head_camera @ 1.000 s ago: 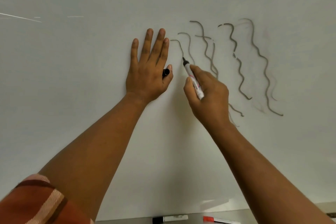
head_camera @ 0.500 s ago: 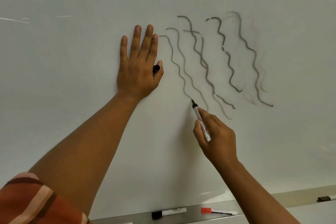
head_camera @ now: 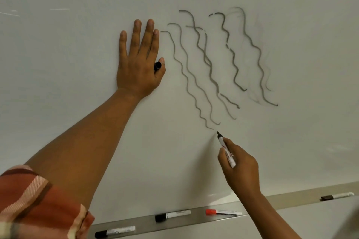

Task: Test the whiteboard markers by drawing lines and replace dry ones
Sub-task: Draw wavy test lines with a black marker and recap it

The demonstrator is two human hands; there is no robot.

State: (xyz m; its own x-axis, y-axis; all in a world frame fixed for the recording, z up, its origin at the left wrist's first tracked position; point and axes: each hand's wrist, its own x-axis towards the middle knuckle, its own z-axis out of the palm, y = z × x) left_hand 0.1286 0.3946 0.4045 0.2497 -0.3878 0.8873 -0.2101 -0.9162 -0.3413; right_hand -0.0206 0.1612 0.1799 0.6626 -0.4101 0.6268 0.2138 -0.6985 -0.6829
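A white whiteboard (head_camera: 77, 64) fills the view, with several wavy grey lines (head_camera: 209, 68) drawn on its middle right. My right hand (head_camera: 240, 167) grips an uncapped black marker (head_camera: 226, 149), its tip just below the end of the leftmost line and slightly off it. My left hand (head_camera: 138, 60) presses flat on the board with straight fingers, while its thumb pins a black marker cap (head_camera: 157, 65) against the palm edge.
A metal tray (head_camera: 194, 221) runs along the board's bottom edge. On it lie two black-capped markers (head_camera: 172, 215) (head_camera: 114, 232) and a red-capped marker (head_camera: 223, 212). A further marker (head_camera: 337, 196) lies on a ledge at the far right.
My right hand drew the leftmost wavy line downward from near my left thumb to the lower middle, and the tip has now lifted off its end. My left hand stayed put.
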